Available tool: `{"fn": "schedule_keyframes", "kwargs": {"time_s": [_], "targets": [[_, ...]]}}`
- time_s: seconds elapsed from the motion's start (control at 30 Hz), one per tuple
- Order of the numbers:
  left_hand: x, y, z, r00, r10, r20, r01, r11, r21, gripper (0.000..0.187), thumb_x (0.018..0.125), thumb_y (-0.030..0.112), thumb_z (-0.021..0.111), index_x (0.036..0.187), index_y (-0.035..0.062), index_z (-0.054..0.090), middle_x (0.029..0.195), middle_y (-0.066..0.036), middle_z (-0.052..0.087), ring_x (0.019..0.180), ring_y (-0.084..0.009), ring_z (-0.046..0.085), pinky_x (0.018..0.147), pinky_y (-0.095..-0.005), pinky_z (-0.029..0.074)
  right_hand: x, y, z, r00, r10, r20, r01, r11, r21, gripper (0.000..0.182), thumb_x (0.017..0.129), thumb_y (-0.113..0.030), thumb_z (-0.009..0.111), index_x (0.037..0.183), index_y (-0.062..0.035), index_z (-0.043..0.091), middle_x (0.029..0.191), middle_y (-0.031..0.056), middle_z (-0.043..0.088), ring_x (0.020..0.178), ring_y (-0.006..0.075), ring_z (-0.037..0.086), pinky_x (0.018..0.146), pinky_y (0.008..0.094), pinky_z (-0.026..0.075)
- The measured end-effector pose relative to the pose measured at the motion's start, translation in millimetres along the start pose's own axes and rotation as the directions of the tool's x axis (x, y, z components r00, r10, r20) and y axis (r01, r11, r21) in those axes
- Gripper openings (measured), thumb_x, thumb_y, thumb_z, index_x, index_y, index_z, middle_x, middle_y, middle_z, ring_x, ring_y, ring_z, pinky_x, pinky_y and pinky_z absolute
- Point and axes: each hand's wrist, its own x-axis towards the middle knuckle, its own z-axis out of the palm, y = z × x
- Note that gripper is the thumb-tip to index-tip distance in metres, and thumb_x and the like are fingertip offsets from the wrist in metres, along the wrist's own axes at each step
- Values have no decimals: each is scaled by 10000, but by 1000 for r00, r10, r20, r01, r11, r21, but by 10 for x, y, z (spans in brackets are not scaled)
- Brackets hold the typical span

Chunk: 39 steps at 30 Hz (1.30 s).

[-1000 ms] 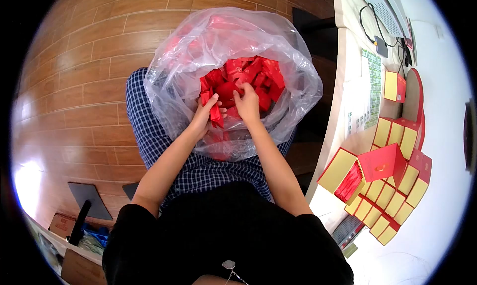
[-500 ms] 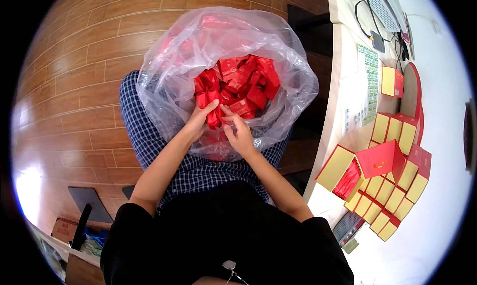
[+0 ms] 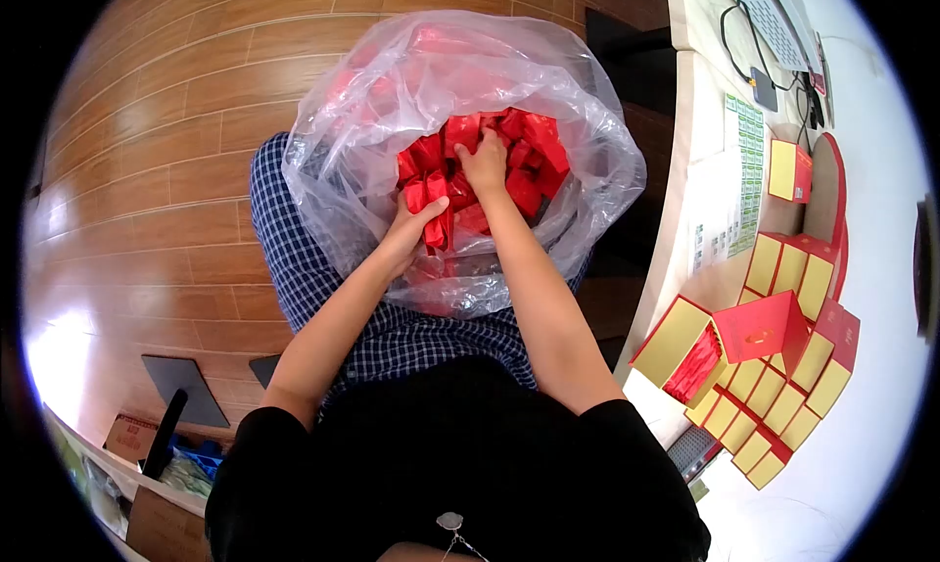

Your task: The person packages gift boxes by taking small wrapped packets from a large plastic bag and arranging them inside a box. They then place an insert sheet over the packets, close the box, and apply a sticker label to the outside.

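Observation:
A large clear plastic bag sits on my lap with its mouth spread wide. Inside it lies a heap of small shiny red packets. My left hand is closed around a few red packets at the near left side of the opening, thumb lying across them. Deeper in the bag, my right hand rests on the heap, its thumb apart from the fingers; the fingertips are partly hidden among the packets.
To the right stands a table with an open red and gold box full of red packets. Stacked gold and red boxes are beside it. Sticker sheets, a laptop and cables lie farther up.
My right hand has moved away from my left hand, forward into the heap. My left hand keeps hold of its red packets. The whole view has shifted slightly.

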Motion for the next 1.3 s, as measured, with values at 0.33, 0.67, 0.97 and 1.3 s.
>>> {"fn": "schedule_keyframes", "kwargs": {"time_s": [0.33, 0.67, 0.97, 1.3], "targets": [[87, -30, -73, 999, 5, 43, -4, 1000, -19, 617, 884, 214, 673, 1350, 67, 296, 1170, -110, 537, 1024, -236, 614, 873, -361, 515, -475, 102, -662, 972, -208, -108, 208, 978, -16, 152, 827, -41, 583, 966, 20, 590, 1006, 171, 563, 960, 369, 550, 851, 430, 450], [-111, -84, 193, 978, -9, 209, -25, 986, 162, 674, 877, 224, 685, 1394, 74, 278, 1261, -91, 489, 1125, -189, 535, 948, -340, 453, -956, -17, -1280, 836, -540, -97, 534, 841, -82, 113, 758, -19, 592, 871, -32, 588, 1049, 147, 562, 950, 340, 569, 803, 392, 477], [-633, 123, 917, 898, 197, 394, -320, 907, 275, 910, 798, 177, 771, 1461, 116, 152, 1382, -126, 377, 1277, -219, 404, 1070, -369, 344, -1310, -405, -1691, 967, 49, -249, 27, 955, 294, 165, 856, -29, 571, 1006, -25, 501, 927, 194, 610, 834, 390, 618, 709, 433, 490], [-1250, 184, 2092, 560, 295, 774, -765, 544, 346, 939, 753, 144, 787, 1456, 59, 170, 1356, -151, 386, 1243, -232, 448, 1043, -374, 386, -2187, -402, -3334, 945, -103, -310, 260, 811, 524, 401, 979, -179, 500, 1354, -41, 461, 1122, 131, 615, 988, 163, 591, 840, 301, 464]]}}
